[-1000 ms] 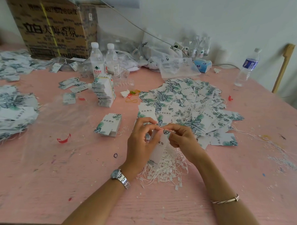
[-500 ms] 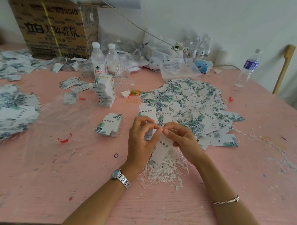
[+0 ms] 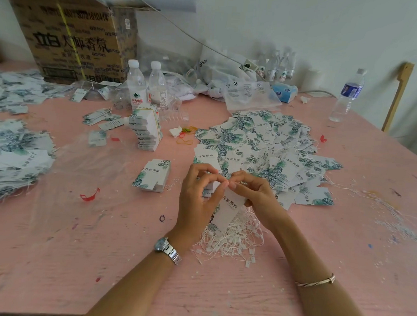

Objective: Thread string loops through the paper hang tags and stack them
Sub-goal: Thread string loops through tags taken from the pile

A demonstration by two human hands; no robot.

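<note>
Bare table [image 3: 83, 260] left of string pile [image 3: 232, 240]

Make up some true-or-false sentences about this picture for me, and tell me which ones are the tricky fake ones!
1. The left hand and the right hand both pinch one paper tag. True.
2. The watch is on the right wrist. False: it is on the left wrist; the right wrist wears a bracelet.
3. A pile of white strings lies on the table under the hands. True.
4. The table is blue. False: it is pink.
5. The cardboard box stands at the far right. False: it stands at the back left.
</note>
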